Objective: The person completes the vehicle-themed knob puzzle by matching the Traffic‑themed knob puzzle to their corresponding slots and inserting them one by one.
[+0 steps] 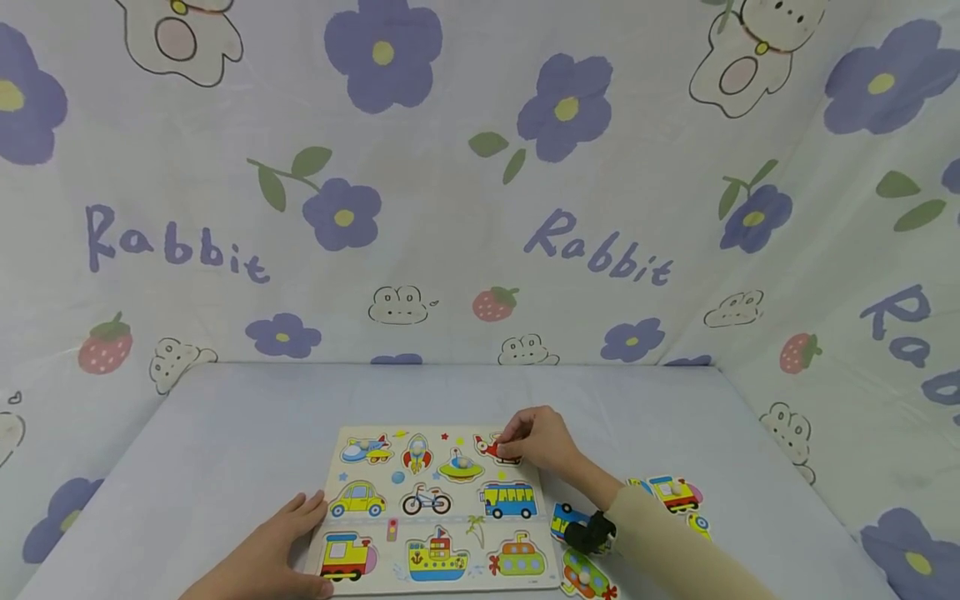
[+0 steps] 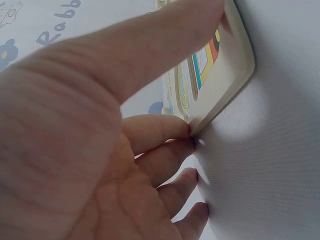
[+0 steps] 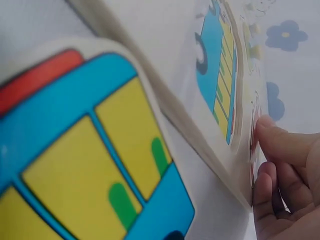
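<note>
Looks like the puzzle board [image 1: 386, 554] is roughly a third done, give or take. In the far row, the airplane [image 1: 366, 450], rocket [image 1: 417, 456] and flying saucer [image 1: 461, 467] seem to be seated already, since a knob can be made out on each. The helicopter piece [image 1: 489, 450] is pinched between thumb and fingers of the right hand [image 1: 542, 440], right at the board's far right corner; whether it's fully seated can't be told. No knobs can be seen on the car [image 1: 357, 500], bicycle [image 1: 427, 500], bus picture [image 1: 510, 500], train picture [image 1: 348, 557], ship [image 1: 437, 557] or submarine picture [image 1: 519, 557], so those six are probably left to fill. On the table [image 1: 262, 417] to the right, a loose bus piece [image 1: 564, 521], submarine piece [image 1: 585, 575] and train piece [image 1: 675, 493] can be spotted, others being partly hidden by the sleeve [image 1: 660, 533]. The board's near left corner is touched by the left hand [image 1: 281, 542], grip spread, thumb on top.
</note>
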`<state>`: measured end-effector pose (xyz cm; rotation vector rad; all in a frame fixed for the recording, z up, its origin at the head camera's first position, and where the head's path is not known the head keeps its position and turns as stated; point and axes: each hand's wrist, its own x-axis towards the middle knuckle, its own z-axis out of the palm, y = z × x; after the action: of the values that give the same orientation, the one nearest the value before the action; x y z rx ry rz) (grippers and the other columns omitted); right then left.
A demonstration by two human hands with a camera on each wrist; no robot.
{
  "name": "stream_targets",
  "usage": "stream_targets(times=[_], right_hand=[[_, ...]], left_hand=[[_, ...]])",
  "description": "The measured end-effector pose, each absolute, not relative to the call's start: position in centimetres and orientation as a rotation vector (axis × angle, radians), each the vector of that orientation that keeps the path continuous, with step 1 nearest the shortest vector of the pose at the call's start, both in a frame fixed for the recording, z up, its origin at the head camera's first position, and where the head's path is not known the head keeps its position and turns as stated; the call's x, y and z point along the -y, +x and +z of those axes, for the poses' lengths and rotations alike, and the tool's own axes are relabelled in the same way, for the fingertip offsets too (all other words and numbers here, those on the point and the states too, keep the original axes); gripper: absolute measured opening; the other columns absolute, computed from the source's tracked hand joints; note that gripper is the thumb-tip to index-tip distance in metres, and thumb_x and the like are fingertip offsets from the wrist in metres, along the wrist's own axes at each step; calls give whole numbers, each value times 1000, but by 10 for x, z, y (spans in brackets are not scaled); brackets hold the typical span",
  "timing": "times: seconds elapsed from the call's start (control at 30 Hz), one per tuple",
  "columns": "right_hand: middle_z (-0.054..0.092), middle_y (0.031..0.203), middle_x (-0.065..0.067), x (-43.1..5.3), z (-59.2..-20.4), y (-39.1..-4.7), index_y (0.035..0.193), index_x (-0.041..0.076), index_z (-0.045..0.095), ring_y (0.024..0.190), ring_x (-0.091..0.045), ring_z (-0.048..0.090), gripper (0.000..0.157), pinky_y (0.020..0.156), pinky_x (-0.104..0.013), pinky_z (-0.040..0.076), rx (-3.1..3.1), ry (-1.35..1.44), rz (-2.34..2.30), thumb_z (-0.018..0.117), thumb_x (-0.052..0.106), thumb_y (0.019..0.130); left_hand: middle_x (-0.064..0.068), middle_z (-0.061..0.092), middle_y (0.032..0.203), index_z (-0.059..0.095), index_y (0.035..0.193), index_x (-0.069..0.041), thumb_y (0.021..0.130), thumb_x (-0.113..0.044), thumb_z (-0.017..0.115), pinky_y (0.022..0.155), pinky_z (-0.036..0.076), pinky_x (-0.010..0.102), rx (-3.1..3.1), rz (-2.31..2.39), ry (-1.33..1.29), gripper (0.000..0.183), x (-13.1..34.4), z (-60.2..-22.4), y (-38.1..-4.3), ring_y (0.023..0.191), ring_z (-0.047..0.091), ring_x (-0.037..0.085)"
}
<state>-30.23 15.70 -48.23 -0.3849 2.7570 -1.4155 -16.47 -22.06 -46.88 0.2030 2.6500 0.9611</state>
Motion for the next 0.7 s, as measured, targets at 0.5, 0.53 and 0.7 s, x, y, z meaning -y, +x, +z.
stream_targets(times=[0.5, 0.53, 0.7], right_hand=[[66, 73, 2, -156, -486, -302, 78, 11, 71, 69, -16, 62, 13, 61, -30, 52, -2761, -367, -1424, 83, 9, 79], [66, 73, 2, -156, -486, -302, 78, 11, 71, 69, -16, 62, 13, 61, -30, 52, -2764, -366, -1422, 83, 9, 79], [66, 73, 2, -156, -486, -302, 78, 12, 71, 69, -16, 62, 13, 62, -30, 52, -2763, -338, -1424, 83, 10, 79]], left_hand=[[19, 34, 154, 44, 145, 4, 56, -37, 94, 105, 25, 68, -2644, 967, 181, 110, 220, -469, -166, 142, 16, 48], [19, 34, 154, 43, 145, 4, 56, -37, 94, 104, 26, 69, -2643, 966, 176, 111, 220, -469, -166, 142, 16, 48], [19, 33, 154, 43, 145, 4, 56, -37, 95, 104, 25, 69, -2636, 975, 171, 111, 220, -470, -166, 142, 15, 48]])
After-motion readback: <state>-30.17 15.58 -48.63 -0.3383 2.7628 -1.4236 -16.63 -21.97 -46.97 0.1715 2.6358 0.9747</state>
